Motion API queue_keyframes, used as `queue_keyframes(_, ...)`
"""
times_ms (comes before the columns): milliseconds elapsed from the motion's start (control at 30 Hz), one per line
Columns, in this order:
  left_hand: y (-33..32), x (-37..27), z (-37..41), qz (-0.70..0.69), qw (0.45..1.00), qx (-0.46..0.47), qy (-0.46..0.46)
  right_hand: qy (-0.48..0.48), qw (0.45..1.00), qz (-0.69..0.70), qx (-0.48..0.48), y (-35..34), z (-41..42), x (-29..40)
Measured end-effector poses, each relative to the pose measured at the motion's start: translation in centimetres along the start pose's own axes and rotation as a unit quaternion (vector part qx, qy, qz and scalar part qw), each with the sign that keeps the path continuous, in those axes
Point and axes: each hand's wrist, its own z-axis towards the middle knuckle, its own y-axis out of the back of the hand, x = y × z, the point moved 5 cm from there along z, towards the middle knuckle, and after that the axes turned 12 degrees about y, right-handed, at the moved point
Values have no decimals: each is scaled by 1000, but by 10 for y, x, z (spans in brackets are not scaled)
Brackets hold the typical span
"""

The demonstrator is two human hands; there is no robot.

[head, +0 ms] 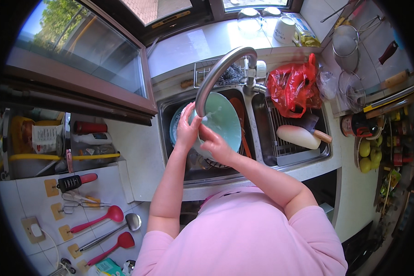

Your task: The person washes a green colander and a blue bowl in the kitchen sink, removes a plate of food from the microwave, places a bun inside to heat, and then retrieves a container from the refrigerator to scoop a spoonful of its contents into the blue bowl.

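A light green bowl [224, 115] is tilted under the curved metal faucet [207, 79], over the left basin. My left hand [187, 127] is wet and grips the bowl at its left edge, partly behind the faucet's spout. My right hand [214, 143] lies across the bowl's lower left side, forefinger stretched toward my left thumb. Whether its fingers grip the rim is unclear. Part of a bluish bowl [174, 126] shows beneath, beside my left hand. An orange-brown utensil [245, 143] leans in the basin to the right of the green bowl.
In the right basin, a rack [274, 138] bears a white radish-like vegetable [295, 136] and a wooden-handled knife [321, 136]. A red plastic bag [293, 86] sits behind. An open window sash [89, 58] juts in at left. Glass jars [250, 20] and a mug [285, 29] line the sill.
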Motion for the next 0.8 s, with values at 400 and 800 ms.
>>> queue_keyframes(400,-24,-43,-40,179,967,-51,-176,-155,972,70,-160,26,54,0)
queue_keyframes(800,-53,-65,-23,225,949,-52,-214,-76,970,-21,-230,58,41,11)
